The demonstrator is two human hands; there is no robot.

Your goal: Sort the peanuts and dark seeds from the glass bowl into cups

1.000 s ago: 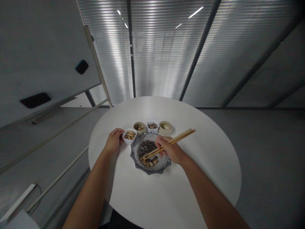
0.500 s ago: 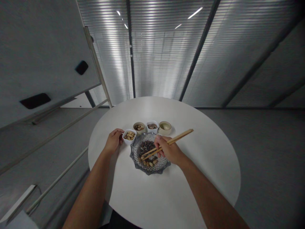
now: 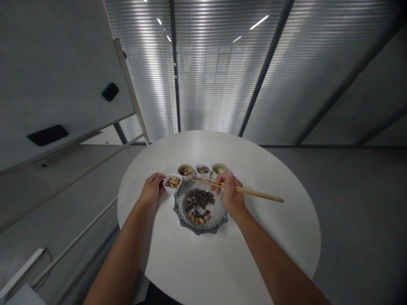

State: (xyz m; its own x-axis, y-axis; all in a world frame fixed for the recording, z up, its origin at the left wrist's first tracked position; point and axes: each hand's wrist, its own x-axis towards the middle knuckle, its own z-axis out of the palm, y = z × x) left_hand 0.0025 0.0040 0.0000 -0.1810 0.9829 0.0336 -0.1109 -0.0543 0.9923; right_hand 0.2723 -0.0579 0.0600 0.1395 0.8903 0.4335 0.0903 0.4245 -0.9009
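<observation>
My right hand (image 3: 230, 192) is closed around a pair of wooden chopsticks (image 3: 259, 194). Their tips point left, near the front of a tan round bowl (image 3: 185, 166) with nuts in it; whether they pinch anything is too small to tell. Below them sits a scalloped glass bowl (image 3: 219, 218), with dark beans (image 3: 199, 198) in its middle and several pale brown nuts (image 3: 201, 220) at the near side. My left hand (image 3: 153, 188) has its fingers closed on the left edge of a small white square bowl (image 3: 172, 190) of peanuts.
Behind the glass bowl stand another white bowl (image 3: 203, 164) holding dark striped seeds and a second tan bowl (image 3: 220, 167). Everything rests on a round white table (image 3: 203, 262). A whiteboard on a frame (image 3: 76, 55) stands at the left, and blinds (image 3: 210, 84) hang behind.
The chopstick tips have gone from the pale nuts in the glass bowl up to the far rim, by the tan bowl. My right hand has turned and shifted right; my left stays put.
</observation>
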